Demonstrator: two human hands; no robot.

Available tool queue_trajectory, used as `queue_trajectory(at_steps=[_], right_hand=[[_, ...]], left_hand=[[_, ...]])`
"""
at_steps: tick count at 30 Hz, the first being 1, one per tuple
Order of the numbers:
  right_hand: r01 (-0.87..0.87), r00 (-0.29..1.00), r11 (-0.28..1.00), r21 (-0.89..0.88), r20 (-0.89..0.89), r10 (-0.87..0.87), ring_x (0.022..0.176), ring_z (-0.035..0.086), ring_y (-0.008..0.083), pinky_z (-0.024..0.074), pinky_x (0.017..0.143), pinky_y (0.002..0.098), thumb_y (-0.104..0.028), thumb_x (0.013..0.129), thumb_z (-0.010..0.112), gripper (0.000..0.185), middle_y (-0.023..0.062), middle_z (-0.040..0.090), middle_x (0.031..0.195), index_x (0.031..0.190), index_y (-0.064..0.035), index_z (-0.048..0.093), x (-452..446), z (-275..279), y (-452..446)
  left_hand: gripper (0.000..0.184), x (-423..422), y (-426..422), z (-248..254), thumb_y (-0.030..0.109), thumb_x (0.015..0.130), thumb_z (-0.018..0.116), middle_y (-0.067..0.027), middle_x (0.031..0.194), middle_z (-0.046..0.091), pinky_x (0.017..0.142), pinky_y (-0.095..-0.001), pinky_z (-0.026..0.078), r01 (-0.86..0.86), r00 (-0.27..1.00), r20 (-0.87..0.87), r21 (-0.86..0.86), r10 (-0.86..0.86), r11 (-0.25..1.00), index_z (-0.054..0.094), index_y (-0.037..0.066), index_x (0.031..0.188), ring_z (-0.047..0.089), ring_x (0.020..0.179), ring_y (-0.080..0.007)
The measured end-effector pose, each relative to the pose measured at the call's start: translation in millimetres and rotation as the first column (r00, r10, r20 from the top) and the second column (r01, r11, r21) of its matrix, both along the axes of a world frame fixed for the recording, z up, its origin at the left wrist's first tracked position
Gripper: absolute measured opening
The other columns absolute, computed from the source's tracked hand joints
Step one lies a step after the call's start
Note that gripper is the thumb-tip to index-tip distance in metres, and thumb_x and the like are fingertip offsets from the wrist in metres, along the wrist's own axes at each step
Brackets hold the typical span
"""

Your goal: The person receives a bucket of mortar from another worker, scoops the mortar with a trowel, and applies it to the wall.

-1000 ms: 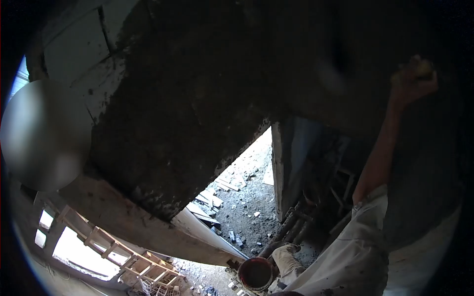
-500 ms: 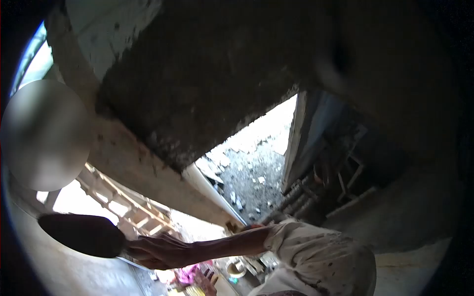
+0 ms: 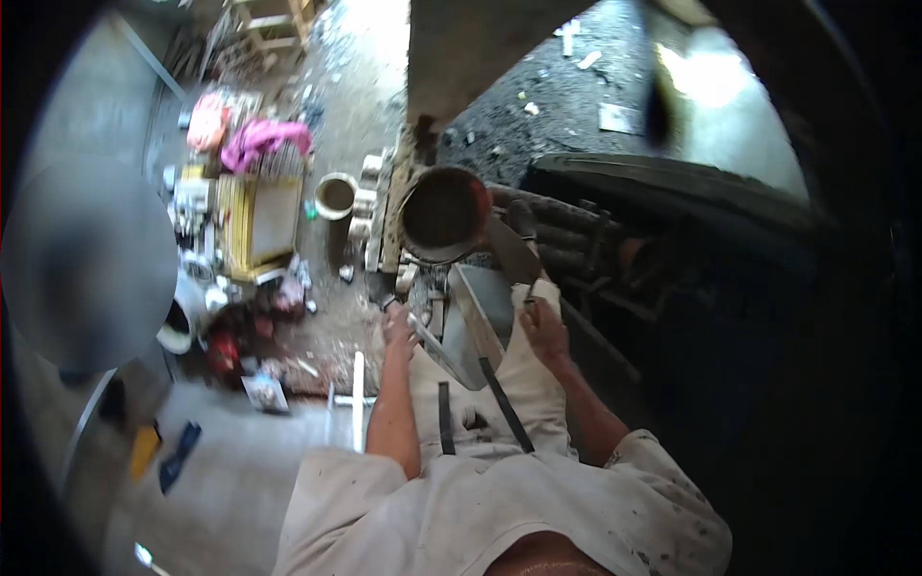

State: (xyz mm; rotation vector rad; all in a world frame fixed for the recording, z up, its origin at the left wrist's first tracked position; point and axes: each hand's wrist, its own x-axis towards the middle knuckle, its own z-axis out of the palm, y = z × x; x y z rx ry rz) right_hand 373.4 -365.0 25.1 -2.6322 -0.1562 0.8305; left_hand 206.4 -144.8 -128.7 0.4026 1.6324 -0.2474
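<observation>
My right hand [image 3: 545, 331] is closed on a trowel [image 3: 516, 252], whose long dull blade points up beside a round bucket [image 3: 445, 214] of dark, mortar-like material. My left hand [image 3: 399, 331] is low on the other side, its fingers curled near a small dark blade-like piece [image 3: 381, 286]; what it grips is not clear. Between my hands, in front of my light trousers, stands a grey panel [image 3: 485, 302] with a pale wood-like strip [image 3: 475, 312] along it. A light narrow bar [image 3: 447, 357] runs down from near my left hand.
To the left are a light bucket [image 3: 335, 195], a stack of yellow-edged panels [image 3: 257, 226], a pink cloth [image 3: 266, 144] and scattered debris. Rubble [image 3: 538, 96] covers the ground ahead. A dark wall edge [image 3: 471, 58] juts down above the bucket; dark clutter lies right. A blurred disc hides the far left.
The view has swung from a raised dark wall surface down to my body and the floor. An arm stretched left with a dark oval-bladed tool; now both hands are low near the bucket.
</observation>
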Motion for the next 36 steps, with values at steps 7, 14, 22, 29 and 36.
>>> queue_trajectory(at_steps=[7,14,22,29,36], right_hand=[[-0.483,0.874,0.821,-0.304,-0.119,0.47,0.079,0.058,0.0338,0.0458,0.065,0.0448,-0.027,0.082,0.052,0.031,0.0112,0.054,0.096,0.106,-0.0089,0.045,95,-128,29],[-0.635,0.651,0.595,-0.493,0.074,0.756,0.071,0.061,0.0262,0.0491,0.056,0.0393,-0.027,0.08,0.051,0.024,0.0089,0.054,0.088,0.097,-0.0112,0.047,156,-276,75],[-0.716,0.572,0.493,-0.494,-0.011,0.82,0.07,0.061,0.0257,0.0508,0.055,0.0366,-0.022,0.08,0.05,0.021,0.0105,0.054,0.083,0.096,-0.0088,0.047,175,-305,99],[-0.764,0.611,0.564,-0.313,-0.07,0.788,0.072,0.062,0.0328,0.0502,0.057,0.0423,-0.022,0.083,0.047,0.018,0.0143,0.059,0.082,0.095,-0.0079,0.048,190,-329,98],[-0.827,0.527,0.562,-0.022,-0.378,0.761,0.073,0.06,0.034,0.0481,0.06,0.0442,-0.03,0.082,0.048,0.024,0.0153,0.06,0.081,0.096,-0.011,0.049,152,-366,69]], left_hand=[[0.09,76,-49,-145,0.034,0.06,0.078,-0.0103,0.104,0.05,0.067,-0.0426,0.047,-0.048,0.996,-0.079,0.044,0.051,0.998,0.023,0.019,0.13,0.051,0.078,-0.0259],[0.065,102,-74,-216,0.02,0.069,0.074,-0.0127,0.111,0.051,0.077,-0.0317,0.047,-0.436,0.897,0.204,0.275,0.391,0.857,0.041,-0.005,0.119,0.055,0.089,-0.0211],[0.051,116,-78,-210,0.02,0.073,0.068,-0.0122,0.116,0.052,0.092,-0.03,0.036,0.007,0.997,-0.074,0.51,0.036,0.86,0.049,-0.004,0.114,0.049,0.103,-0.0229],[0.021,139,-31,-186,0.013,0.074,0.059,-0.0083,0.081,0.056,0.071,-0.0318,0.04,0.237,0.971,-0.119,0.565,-0.205,0.79,0.054,-0.001,0.089,0.051,0.073,-0.0211],[0.02,127,-44,-214,0.004,0.072,0.05,-0.0113,0.073,0.058,0.06,-0.0333,0.045,0.428,0.863,-0.253,0.826,-0.437,0.366,0.057,0.004,0.091,0.056,0.063,-0.0262]])
